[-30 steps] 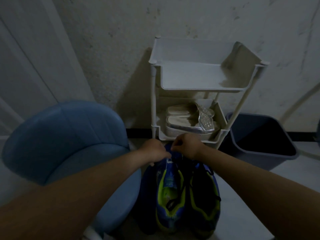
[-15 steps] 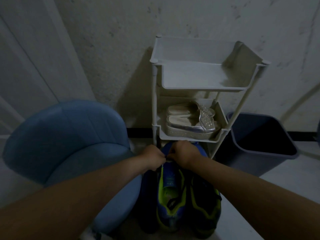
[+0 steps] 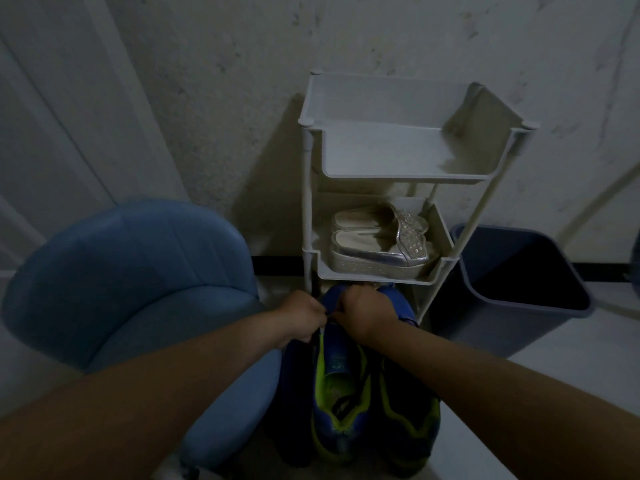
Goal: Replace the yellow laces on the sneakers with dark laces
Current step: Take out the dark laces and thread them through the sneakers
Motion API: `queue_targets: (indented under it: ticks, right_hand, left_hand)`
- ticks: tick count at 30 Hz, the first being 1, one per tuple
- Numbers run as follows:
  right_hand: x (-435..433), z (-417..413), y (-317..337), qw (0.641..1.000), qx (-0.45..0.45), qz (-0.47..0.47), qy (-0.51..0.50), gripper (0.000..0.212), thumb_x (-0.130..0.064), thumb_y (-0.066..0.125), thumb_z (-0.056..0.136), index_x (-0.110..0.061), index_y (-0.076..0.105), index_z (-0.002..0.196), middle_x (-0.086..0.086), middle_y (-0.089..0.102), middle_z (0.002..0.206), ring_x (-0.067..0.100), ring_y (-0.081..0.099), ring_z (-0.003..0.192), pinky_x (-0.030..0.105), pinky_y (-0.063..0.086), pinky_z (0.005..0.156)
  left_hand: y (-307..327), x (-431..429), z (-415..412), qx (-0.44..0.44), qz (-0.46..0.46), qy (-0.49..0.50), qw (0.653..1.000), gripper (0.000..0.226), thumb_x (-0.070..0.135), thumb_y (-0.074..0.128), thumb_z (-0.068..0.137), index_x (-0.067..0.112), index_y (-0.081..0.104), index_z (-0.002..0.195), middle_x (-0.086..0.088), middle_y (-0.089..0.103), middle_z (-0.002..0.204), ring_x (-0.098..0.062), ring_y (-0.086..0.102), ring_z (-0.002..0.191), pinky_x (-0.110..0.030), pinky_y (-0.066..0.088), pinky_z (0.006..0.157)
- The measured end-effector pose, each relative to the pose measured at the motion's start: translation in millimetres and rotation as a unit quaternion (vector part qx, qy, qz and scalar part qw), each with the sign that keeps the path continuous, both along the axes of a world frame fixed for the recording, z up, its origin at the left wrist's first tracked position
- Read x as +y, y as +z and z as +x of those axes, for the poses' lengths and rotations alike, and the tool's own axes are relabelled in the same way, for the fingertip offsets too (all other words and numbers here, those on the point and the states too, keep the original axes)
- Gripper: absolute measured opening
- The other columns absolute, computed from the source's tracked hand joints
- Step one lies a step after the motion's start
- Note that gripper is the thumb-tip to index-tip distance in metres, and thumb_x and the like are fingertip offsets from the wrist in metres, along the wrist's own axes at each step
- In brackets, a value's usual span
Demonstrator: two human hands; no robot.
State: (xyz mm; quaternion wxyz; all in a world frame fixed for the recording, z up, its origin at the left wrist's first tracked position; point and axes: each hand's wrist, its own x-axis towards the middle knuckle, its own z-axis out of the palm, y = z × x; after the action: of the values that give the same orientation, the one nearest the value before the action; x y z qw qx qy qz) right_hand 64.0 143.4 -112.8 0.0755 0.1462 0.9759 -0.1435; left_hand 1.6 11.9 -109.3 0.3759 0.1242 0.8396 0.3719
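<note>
Two blue sneakers with lime-yellow trim stand side by side on the floor, toes pointing away from me. The left sneaker [image 3: 341,403] shows its open tongue and a dark lace near the heel end. The right sneaker [image 3: 410,410] is darker and partly under my right forearm. My left hand [image 3: 301,317] and my right hand [image 3: 363,313] are both closed over the toe end of the left sneaker, knuckles almost touching. What they pinch is hidden; a thin dark strand runs down between them.
A white plastic rack [image 3: 401,174] stands just beyond the sneakers against the wall, with silver sandals [image 3: 377,244] on its middle shelf. A blue padded chair [image 3: 131,282] is at the left. A dark bin [image 3: 519,282] sits at the right.
Both hands have drawn closer together and moved a little toward the toe of the left sneaker. The view has shifted slightly; the sneakers stay in place.
</note>
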Motion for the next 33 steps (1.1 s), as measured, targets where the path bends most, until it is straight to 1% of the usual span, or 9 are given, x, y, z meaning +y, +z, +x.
queue_targets:
  ticks: [3,6,9,12,17,22,27,30,33]
  right_hand:
    - [-1,2,1,1.000,0.005,-0.009,0.008,0.029,-0.033,0.061,0.094,-0.014,0.066,0.115,0.011,0.067,0.113,0.027,0.063,0.105,0.035,0.050,0.082]
    - [-3,2,1,1.000,0.008,-0.002,0.004,0.030,-0.036,0.062,0.092,-0.014,0.067,0.113,0.011,0.068,0.112,0.026,0.063,0.104,0.035,0.051,0.081]
    - [-7,4,1,1.000,0.018,-0.018,-0.010,0.025,-0.033,0.063,0.091,-0.018,0.070,0.110,0.010,0.068,0.110,0.027,0.064,0.103,0.034,0.051,0.080]
    - [-9,6,1,0.997,0.039,-0.049,-0.034,0.019,-0.031,0.064,0.090,-0.021,0.072,0.104,0.007,0.069,0.108,0.025,0.064,0.102,0.030,0.047,0.076]
    - [-7,4,1,0.994,0.008,-0.104,-0.043,0.019,-0.031,0.066,0.088,-0.021,0.073,0.102,0.007,0.069,0.107,0.024,0.064,0.102,0.032,0.052,0.081]
    - [-1,0,-2,0.993,-0.027,-0.108,-0.049,0.021,-0.031,0.066,0.087,-0.020,0.072,0.104,0.006,0.070,0.108,0.021,0.066,0.102,0.035,0.056,0.087]
    - [-7,0,-8,0.992,0.004,-0.082,-0.097,0.018,-0.027,0.063,0.088,-0.017,0.072,0.099,0.006,0.070,0.106,0.024,0.066,0.099,0.037,0.057,0.084]
    - [-10,-1,-10,0.991,0.019,-0.068,-0.113,0.016,-0.023,0.061,0.088,-0.017,0.073,0.095,0.005,0.071,0.102,0.023,0.067,0.095,0.036,0.057,0.079]
    - [-10,-2,-8,0.990,0.036,-0.083,-0.111,0.014,-0.020,0.061,0.088,-0.021,0.075,0.089,0.002,0.073,0.097,0.021,0.067,0.094,0.038,0.058,0.079]
  left_hand:
    - [1,-1,1,-0.001,0.006,-0.002,1.000,0.016,0.000,0.054,0.091,-0.002,0.069,0.097,-0.006,0.058,0.074,-0.013,0.055,0.064,-0.020,0.049,0.052]
    - [2,-1,1,0.007,0.004,-0.008,1.000,0.014,0.000,0.053,0.091,0.004,0.066,0.093,-0.005,0.054,0.070,-0.012,0.052,0.060,-0.018,0.047,0.048]
    - [0,0,2,0.017,-0.004,-0.010,1.000,0.015,-0.001,0.053,0.090,0.002,0.068,0.091,-0.007,0.055,0.071,-0.012,0.052,0.057,-0.020,0.047,0.049]
    - [0,1,2,0.026,-0.006,-0.003,1.000,0.019,0.000,0.053,0.091,-0.004,0.069,0.100,-0.007,0.057,0.074,-0.012,0.053,0.059,-0.018,0.048,0.048]
    - [3,0,2,0.019,0.004,-0.001,1.000,0.015,0.002,0.054,0.092,0.007,0.067,0.096,-0.006,0.062,0.081,-0.011,0.056,0.063,-0.019,0.050,0.052]
    - [4,3,3,0.014,0.012,0.006,1.000,0.015,0.002,0.055,0.092,0.011,0.067,0.094,-0.008,0.063,0.084,-0.012,0.057,0.063,-0.018,0.050,0.050]
    - [5,2,2,-0.017,0.017,0.013,1.000,0.012,0.003,0.058,0.090,0.010,0.068,0.093,-0.003,0.062,0.083,-0.012,0.059,0.070,-0.019,0.055,0.054]
    - [4,0,0,-0.051,0.039,0.044,0.997,0.014,0.004,0.055,0.094,0.010,0.063,0.085,-0.006,0.060,0.082,-0.015,0.059,0.069,-0.024,0.056,0.051]
    - [0,-1,-2,-0.035,0.031,0.046,0.998,0.019,0.009,0.049,0.099,0.015,0.060,0.085,-0.007,0.059,0.087,-0.017,0.059,0.076,-0.027,0.056,0.052]
